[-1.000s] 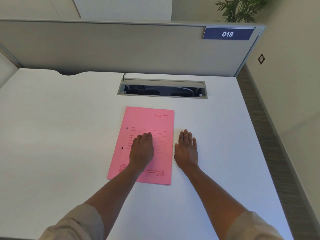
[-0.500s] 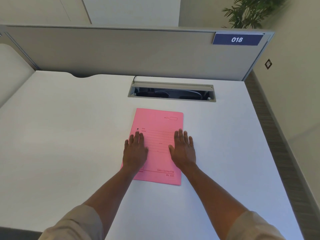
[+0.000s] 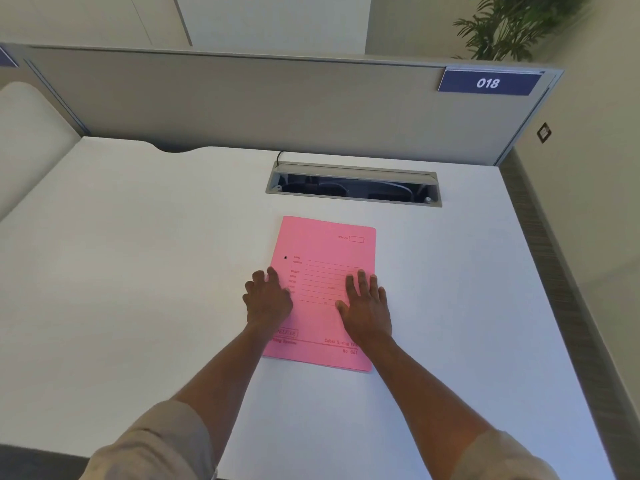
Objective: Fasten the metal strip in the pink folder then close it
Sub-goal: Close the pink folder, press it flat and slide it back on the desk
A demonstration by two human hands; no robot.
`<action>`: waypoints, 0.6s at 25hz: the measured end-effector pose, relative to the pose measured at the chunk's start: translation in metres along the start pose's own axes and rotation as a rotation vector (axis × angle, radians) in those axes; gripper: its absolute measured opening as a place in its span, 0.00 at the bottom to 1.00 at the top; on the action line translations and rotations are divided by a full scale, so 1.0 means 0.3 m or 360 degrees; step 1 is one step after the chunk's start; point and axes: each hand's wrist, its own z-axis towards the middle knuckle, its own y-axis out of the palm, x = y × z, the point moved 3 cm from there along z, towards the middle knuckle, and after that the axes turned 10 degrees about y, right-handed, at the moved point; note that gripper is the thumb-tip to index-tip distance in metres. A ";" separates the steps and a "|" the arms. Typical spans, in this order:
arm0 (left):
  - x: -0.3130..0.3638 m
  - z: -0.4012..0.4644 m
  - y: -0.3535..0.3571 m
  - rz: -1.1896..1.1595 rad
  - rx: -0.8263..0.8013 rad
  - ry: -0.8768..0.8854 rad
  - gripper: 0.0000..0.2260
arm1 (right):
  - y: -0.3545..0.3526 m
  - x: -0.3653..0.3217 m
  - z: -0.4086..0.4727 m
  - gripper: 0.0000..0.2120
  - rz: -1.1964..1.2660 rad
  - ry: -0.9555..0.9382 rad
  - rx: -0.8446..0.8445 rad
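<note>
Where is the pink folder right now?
The pink folder lies closed on the white desk, just in front of the cable slot, with the left hand and right hand resting on it.

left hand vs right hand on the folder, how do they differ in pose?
The left hand sits over the left edge of the pink folder, fingers curled, partly on the desk. The right hand lies flat near the folder's right edge, fingers straight and slightly spread. Both rest palm down on the closed folder, holding nothing.
</note>
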 end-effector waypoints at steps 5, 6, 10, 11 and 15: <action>-0.047 0.053 -0.036 -0.0417 0.0027 -0.0141 0.28 | 0.000 0.002 0.000 0.31 0.0014 -0.0025 -0.0016; -0.053 0.062 -0.046 -0.0530 0.0035 -0.0124 0.27 | 0.001 0.004 0.002 0.31 0.0017 -0.0017 -0.0015; -0.057 0.038 -0.071 -0.0945 0.0045 -0.0065 0.28 | 0.008 0.008 0.004 0.31 0.0046 -0.0002 0.0009; -0.059 0.025 -0.074 -0.0986 0.0066 -0.0051 0.29 | 0.009 0.005 0.004 0.31 0.0051 -0.0001 0.0009; -0.061 -0.008 -0.071 -0.1194 0.0143 -0.0003 0.31 | 0.002 0.000 0.002 0.32 0.0070 0.0002 -0.0021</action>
